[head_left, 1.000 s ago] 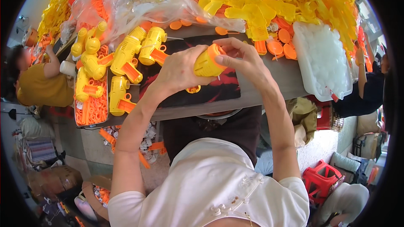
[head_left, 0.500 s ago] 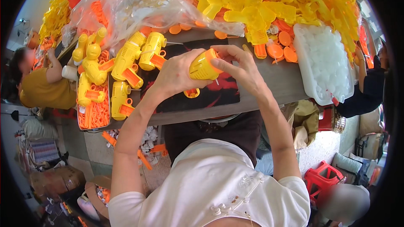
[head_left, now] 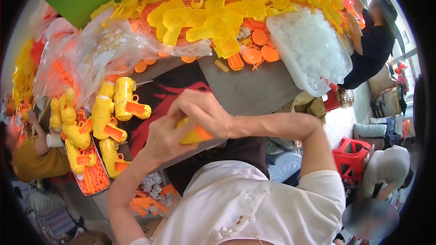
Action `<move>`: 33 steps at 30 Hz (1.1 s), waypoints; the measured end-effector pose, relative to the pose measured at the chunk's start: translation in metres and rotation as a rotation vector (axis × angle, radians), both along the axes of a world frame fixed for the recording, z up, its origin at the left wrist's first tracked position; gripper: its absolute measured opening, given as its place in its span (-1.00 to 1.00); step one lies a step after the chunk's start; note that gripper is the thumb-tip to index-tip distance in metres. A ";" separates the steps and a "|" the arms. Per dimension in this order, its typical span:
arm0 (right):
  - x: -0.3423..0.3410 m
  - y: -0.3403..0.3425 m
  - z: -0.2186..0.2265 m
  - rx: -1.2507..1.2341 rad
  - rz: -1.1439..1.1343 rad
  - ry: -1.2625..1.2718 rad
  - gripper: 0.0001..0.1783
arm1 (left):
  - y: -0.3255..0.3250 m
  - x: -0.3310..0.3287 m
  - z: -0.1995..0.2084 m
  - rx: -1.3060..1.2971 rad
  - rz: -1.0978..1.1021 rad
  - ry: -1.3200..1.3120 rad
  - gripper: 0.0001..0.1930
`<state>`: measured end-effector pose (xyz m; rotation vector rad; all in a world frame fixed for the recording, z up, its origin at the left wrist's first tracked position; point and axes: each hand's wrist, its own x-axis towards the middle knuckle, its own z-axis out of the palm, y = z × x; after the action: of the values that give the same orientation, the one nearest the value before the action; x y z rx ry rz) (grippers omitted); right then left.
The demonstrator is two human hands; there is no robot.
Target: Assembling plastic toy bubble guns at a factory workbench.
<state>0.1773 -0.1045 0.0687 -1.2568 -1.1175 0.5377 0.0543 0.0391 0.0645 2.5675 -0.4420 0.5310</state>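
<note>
Between my two hands is a yellow toy gun with an orange end (head_left: 196,135), mostly covered by fingers. My left hand (head_left: 164,139) is closed around it from the left. From the right and above, my right hand (head_left: 208,114) wraps over it, its fingers overlapping the left ones. Both hands are over the near edge of the dark mat (head_left: 152,91) on the grey table. To their left lie yellow toy guns with orange handles (head_left: 131,102), some resting on a box of small orange parts (head_left: 94,179).
At the back, yellow plastic shells (head_left: 213,16) are heaped beside orange discs (head_left: 260,37). A white tub (head_left: 297,70) of translucent pieces stands at the right. Clear plastic bags (head_left: 97,56) lie at the back left. Other people work on both sides; a red stool (head_left: 352,159) stands behind right.
The view has turned, so the table appears shifted left. My hands came lower and closer to my body with the toy gun, and my right hand now crosses over it.
</note>
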 end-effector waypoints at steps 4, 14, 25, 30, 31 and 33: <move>-0.003 -0.006 -0.003 0.105 -0.088 -0.223 -0.61 | -0.006 0.007 0.005 0.023 -0.027 -0.054 -0.32; 0.033 -0.045 -0.056 -0.191 -0.805 -0.471 -0.87 | -0.002 -0.023 0.011 -0.481 0.260 0.160 -0.11; 0.111 -0.110 -0.106 -0.663 -1.166 -0.773 -0.79 | -0.017 -0.047 -0.033 -1.752 0.130 0.382 -0.25; 0.095 -0.134 -0.101 -0.541 -1.113 -0.559 -0.86 | -0.016 -0.049 -0.037 -2.073 -0.033 0.349 -0.34; 0.098 -0.136 -0.106 -0.490 -1.142 -0.444 -0.83 | -0.020 -0.044 -0.034 -2.100 0.068 0.283 -0.36; 0.082 -0.128 -0.083 -0.267 -1.143 -0.092 -0.79 | -0.023 -0.027 -0.026 -2.000 -0.078 0.298 -0.35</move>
<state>0.2594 -0.2324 -0.0138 -1.9083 -0.2547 -0.2566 0.0273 0.0160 0.0388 0.6446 0.1550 0.2313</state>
